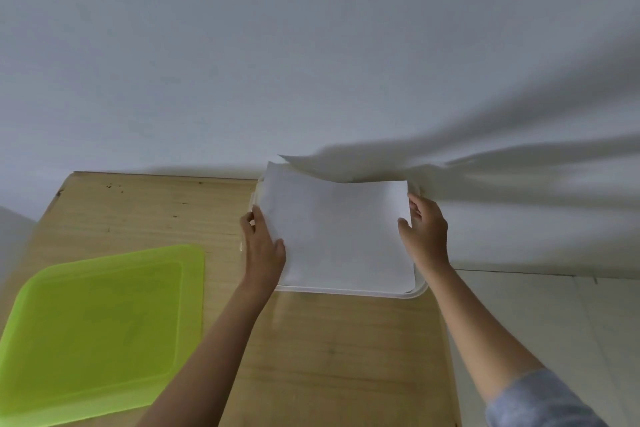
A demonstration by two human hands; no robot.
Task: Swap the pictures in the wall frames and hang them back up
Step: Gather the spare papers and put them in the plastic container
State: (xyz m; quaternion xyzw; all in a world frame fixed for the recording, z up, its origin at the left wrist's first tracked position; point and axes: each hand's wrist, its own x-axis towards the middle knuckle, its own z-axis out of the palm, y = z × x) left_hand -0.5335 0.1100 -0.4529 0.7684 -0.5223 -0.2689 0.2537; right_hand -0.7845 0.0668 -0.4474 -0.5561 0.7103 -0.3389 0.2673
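A stack of white paper sheets lies over a clear plastic box at the far right of a wooden table. My left hand grips the stack's left edge, thumb on top. On the opposite edge, my right hand holds the stack with curled fingers. One more white sheet curls up behind the stack against the wall. No picture frame is in view.
A lime-green plastic lid lies flat on the table's left part. A plain white wall rises right behind the table. The floor shows to the right of the table's edge.
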